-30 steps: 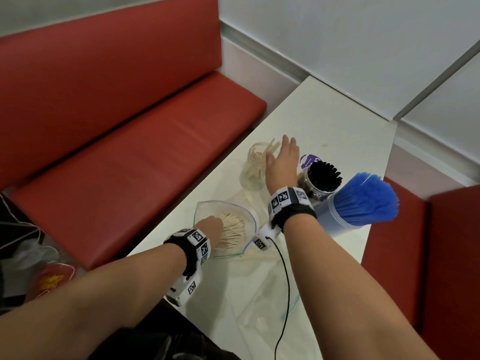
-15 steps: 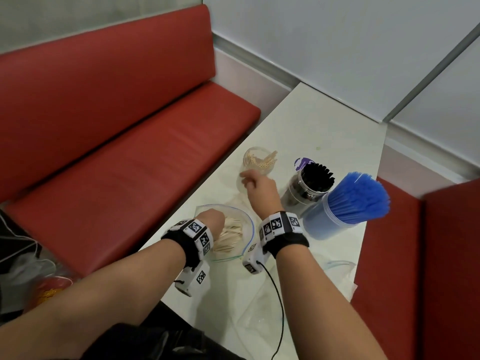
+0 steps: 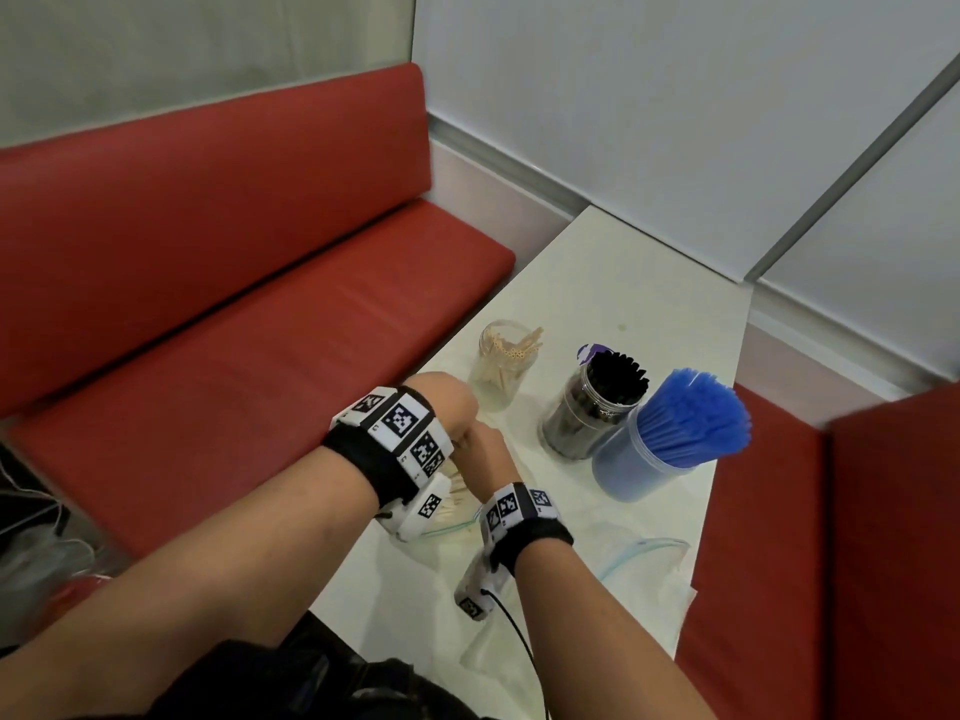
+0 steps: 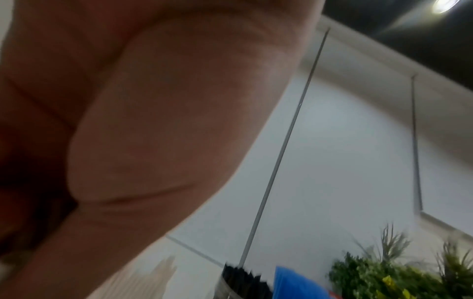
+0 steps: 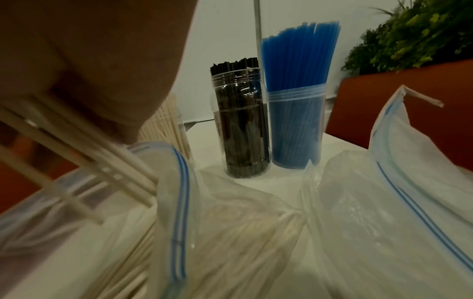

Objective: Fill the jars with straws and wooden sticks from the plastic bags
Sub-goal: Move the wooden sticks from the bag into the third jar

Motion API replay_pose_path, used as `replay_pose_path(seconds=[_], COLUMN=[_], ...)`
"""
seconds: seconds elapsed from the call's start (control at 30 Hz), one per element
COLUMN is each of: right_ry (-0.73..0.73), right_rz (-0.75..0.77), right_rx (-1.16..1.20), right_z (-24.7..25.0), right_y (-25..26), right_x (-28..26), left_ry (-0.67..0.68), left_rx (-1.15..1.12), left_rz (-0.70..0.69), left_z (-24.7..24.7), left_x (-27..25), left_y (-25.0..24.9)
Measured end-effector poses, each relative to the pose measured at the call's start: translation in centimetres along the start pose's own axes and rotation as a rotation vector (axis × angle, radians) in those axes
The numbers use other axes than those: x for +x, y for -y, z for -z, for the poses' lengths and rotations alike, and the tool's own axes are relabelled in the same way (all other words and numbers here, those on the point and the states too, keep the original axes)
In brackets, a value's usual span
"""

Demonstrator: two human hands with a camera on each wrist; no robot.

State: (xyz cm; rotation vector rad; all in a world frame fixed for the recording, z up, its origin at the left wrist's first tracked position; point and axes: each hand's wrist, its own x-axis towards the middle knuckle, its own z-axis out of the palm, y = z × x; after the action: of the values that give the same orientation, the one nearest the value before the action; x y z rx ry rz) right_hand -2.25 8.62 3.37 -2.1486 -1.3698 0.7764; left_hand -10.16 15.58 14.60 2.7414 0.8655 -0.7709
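Nearby, 3 jars of sticks and straws — right hand gripping wooden sticks; left hand's fingers indiscernible.

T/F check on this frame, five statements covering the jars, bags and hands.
1. The clear jar of blue straws stands beside the clear jar of black straws. True.
2. The wooden-stick jar lies tipped over. False: upright.
3. The right hand holds wooden sticks at the zip bag's mouth. True.
4. The blue straws sit below their jar's rim. False: they stick out above.
5. The white table borders a green bench. False: red.
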Motion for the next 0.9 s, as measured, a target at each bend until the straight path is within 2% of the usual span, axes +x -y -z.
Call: replay_pose_path(seconds=[0.13, 0.23, 0.27, 0.33, 0.47, 0.53, 0.57, 0.63, 0.73, 0.8, 0.9], right_ry=[-0.033, -0.085, -0.102, -0.156, -0.262, -0.301, -0.314, -0.323, -0.337, -0.372, -0.437], right_rz=[0.109, 0.181, 0.206, 0.228, 0.192, 0.221, 0.254, 0.321, 0.375, 0.378, 0.344], right_rx=[0.15, 0.248, 0.286, 0.332, 0.595, 0.793, 0.864, 0.922, 1.002, 0.979, 0.855], right_z=[1.8, 3.2, 3.7, 5.0, 8.9, 11.8, 13.1, 15.5, 17.5, 17.9, 17.8], right_y=[1.0, 2.2, 2.3, 2.8, 4.3, 5.8, 6.5, 7.9, 9.0, 9.1, 8.7], right_x=[-0.1, -0.1, 0.0, -0.2, -0.7, -1.3, -1.6, -2.1, -3.0, -3.6, -4.5], left_ry=[-0.041, -0.061, -0.086, -0.206, -0.459, -0.487, -0.445, -0.202, 0.264, 0.407, 0.507], left_rx=[0.035, 0.123, 0.08, -0.178, -1.184, -1.592, -1.727, -1.913, -2.168, -2.3, -2.407], left_rz=[0.048, -0.007, -0.031, -0.112, -0.307, -0.266, -0.183, -0.063, -0.132, -0.216, -0.248], left_z=[3.4, 6.1, 6.9, 7.7, 7.3, 6.6, 6.0, 4.2, 1.6, 0.9, 1.1], left_x=[-1.8, -2.5, -2.8, -2.4, -2.0, -0.9, -0.3, 0.9, 1.5, 1.7, 2.0], left_y=[0.1, 0.9, 1.3, 2.9, 4.0, 3.0, 2.3, 0.8, -1.6, -3.0, -4.1])
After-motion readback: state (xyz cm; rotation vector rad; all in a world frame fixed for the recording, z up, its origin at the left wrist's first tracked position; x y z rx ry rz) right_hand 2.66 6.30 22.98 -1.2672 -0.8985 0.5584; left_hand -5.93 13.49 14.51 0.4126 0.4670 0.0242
